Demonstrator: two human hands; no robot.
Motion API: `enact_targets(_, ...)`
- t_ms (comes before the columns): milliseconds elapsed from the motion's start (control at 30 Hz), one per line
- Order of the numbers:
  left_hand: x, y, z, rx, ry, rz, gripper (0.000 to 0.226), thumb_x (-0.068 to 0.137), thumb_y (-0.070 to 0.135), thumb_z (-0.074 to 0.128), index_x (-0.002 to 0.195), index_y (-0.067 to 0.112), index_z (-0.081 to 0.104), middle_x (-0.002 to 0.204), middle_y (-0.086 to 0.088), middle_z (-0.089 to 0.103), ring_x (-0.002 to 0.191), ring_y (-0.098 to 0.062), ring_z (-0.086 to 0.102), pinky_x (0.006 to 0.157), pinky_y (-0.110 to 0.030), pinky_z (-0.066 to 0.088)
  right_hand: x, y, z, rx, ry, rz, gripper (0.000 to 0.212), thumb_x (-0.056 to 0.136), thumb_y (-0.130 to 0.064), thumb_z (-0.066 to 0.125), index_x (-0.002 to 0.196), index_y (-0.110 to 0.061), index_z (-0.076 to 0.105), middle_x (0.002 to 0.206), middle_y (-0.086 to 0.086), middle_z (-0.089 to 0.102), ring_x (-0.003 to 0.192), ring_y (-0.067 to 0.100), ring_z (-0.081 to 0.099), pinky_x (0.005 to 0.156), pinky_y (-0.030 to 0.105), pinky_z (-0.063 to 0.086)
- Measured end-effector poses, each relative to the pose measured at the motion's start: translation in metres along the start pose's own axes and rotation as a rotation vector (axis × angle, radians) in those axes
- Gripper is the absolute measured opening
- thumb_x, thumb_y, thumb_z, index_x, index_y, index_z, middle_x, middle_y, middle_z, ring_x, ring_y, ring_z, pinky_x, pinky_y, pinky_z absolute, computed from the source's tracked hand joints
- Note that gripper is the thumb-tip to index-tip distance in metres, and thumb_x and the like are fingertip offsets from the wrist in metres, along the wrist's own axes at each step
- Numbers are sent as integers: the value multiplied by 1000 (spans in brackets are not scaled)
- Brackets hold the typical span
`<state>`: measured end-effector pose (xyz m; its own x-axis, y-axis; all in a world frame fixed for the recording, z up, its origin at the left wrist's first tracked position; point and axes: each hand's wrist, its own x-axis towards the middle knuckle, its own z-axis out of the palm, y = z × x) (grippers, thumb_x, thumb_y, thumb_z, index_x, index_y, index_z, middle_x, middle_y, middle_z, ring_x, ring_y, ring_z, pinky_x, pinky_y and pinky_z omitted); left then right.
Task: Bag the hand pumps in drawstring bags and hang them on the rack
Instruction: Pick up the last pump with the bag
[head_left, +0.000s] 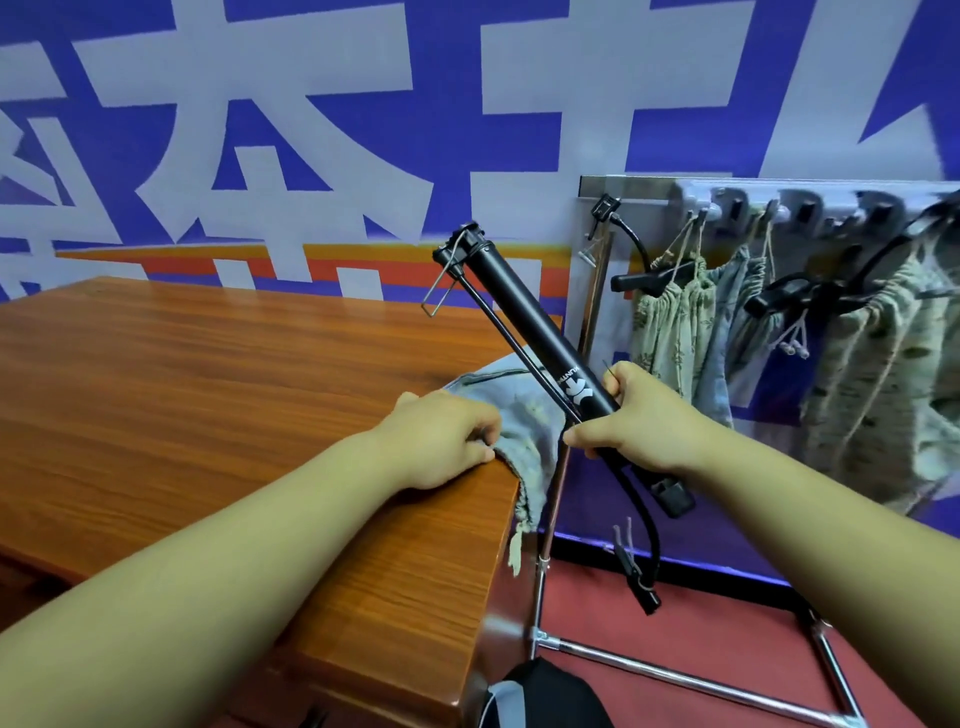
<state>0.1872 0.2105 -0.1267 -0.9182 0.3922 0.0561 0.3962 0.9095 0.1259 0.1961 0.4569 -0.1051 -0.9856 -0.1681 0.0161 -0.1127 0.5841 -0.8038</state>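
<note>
My right hand (641, 423) grips a black hand pump (524, 317) near its lower end, holding it slanted with the foot bracket up and left; its hose and handle (670, 496) hang below my fist. My left hand (447, 436) pinches the edge of a pale blue-grey drawstring bag (524, 426) lying on the corner of the wooden table (208, 374), its cord dangling over the edge. The pump sits just above the bag. On the right, a rack (623, 188) carries several bagged pumps (675, 322) hanging by their cords from hooks.
A blue and white lettered wall stands behind. The rack's chrome legs (675, 680) cross the red floor below. A black bag (545, 696) lies on the floor by the table's corner. Another black pump hose (631, 244) hangs at the rack's left end.
</note>
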Motion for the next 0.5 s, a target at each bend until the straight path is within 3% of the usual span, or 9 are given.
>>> enact_targets(100,11,18,2,-56,-6,0,12,98,41,57,91,31,55,79,13,56,89,-13,53,86,-36,39,-11,15,-13,39,39,21,60,71,-15,88,91,-17,32,64,12,71,44,15,55,40,22,36)
enact_targets(200,23,59,0,-307,12,-7,14,93,32,65,81,24,62,74,11,61,74,-10,55,70,-26,42,-24,38,-33,85,94,49,60,69,-18,90,91,-17,34,59,3,68,49,16,61,52,29,42)
enact_targets(300,41,116,2,-502,3,-61,15,88,20,63,75,14,63,70,2,64,64,-14,54,62,-27,45,-44,62,-60,128,152,86,57,67,-21,90,95,-10,42,62,2,70,53,17,60,57,33,44)
enact_targets(400,65,171,11,-701,-46,-180,22,89,14,60,68,14,55,62,-2,53,58,-18,50,58,-27,44,-67,90,-88,194,195,119,51,69,-17,89,96,-9,46,59,1,69,46,12,58,54,29,44)
enact_targets(500,86,217,33,-1051,-140,-309,28,90,0,56,66,13,50,51,-6,49,41,-16,51,48,-25,47,-88,119,-112,235,254,142,42,71,-14,88,87,-13,49,54,-5,63,42,8,55,50,23,44)
